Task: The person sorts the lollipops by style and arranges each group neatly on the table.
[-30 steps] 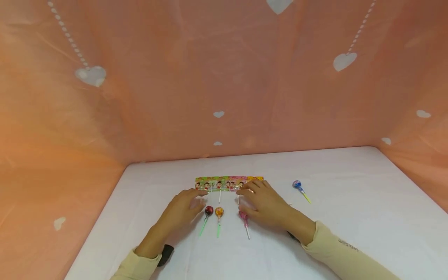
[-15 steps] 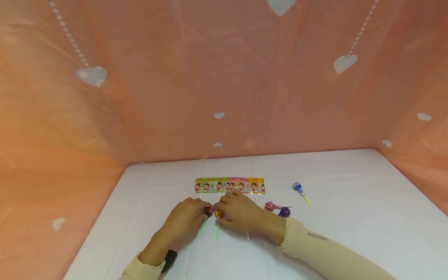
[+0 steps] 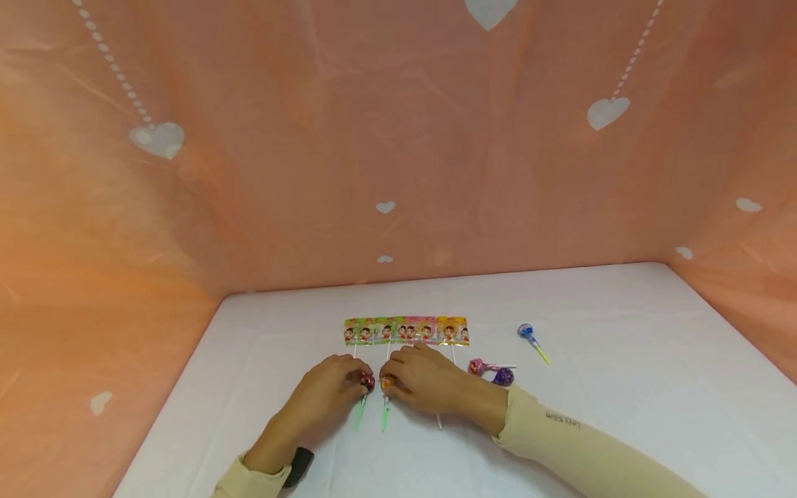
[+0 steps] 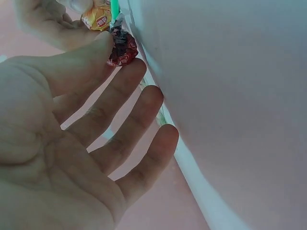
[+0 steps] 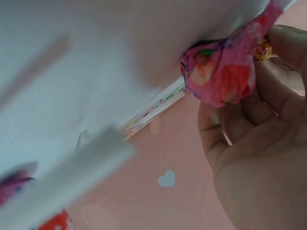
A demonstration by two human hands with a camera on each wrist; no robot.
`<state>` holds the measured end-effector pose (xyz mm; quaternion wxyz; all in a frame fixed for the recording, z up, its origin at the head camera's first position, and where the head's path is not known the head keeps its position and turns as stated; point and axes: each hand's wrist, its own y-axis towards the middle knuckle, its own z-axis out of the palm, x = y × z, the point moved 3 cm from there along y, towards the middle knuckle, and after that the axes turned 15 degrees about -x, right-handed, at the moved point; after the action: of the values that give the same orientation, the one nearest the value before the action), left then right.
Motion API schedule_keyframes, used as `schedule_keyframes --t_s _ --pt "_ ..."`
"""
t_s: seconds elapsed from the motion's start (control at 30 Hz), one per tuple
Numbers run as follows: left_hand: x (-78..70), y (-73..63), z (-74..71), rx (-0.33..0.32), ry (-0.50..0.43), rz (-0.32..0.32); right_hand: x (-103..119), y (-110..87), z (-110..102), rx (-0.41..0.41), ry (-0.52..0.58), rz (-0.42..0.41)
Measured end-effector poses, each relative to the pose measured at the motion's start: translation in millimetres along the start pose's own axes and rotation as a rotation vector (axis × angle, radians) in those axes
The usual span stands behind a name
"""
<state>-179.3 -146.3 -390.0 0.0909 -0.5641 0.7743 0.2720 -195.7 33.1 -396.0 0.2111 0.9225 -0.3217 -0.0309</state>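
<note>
In the head view my left hand (image 3: 330, 386) pinches the dark red lollipop (image 3: 368, 382) by its wrapped head. The left wrist view shows that red head (image 4: 123, 50) at the thumb and fingertips, the other fingers spread. My right hand (image 3: 429, 379) pinches the orange-yellow lollipop (image 3: 387, 382) just beside it. Both green sticks point toward me. A pink lollipop (image 5: 220, 72) lies close under the right hand; from the head only its white stick (image 3: 439, 422) shows. Behind the hands lies a row of flat-wrapped lollipops (image 3: 407, 330) in green, pink and yellow packets.
Right of my right hand lie another pink lollipop (image 3: 477, 366) and a purple one (image 3: 503, 377). Farther right is a blue lollipop (image 3: 526, 332) with a yellow stick. The white table (image 3: 598, 415) meets an orange-pink curtain (image 3: 436, 138) with hearts at the back and sides.
My right hand has moved left from the pink lollipop to the orange-yellow one and pinches it. My left hand has taken hold of the dark red one. Both lollipops have shifted slightly toward me.
</note>
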Motion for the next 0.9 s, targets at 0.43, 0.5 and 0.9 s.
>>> schedule_keyframes --t_s 0.43,0.5,0.9 --pt "15.6 3.9 -8.3 0.019 -0.159 0.069 -3.1 -1.4 0.5 -0.013 0.002 0.015" --pt "17.8 5.1 -12.0 0.03 -0.177 0.055 -3.7 -1.6 0.5 -0.01 0.002 0.015" --pt "36.2 11.4 -26.9 0.049 -0.134 -0.128 -6.5 -4.6 2.9 0.007 0.008 0.03"
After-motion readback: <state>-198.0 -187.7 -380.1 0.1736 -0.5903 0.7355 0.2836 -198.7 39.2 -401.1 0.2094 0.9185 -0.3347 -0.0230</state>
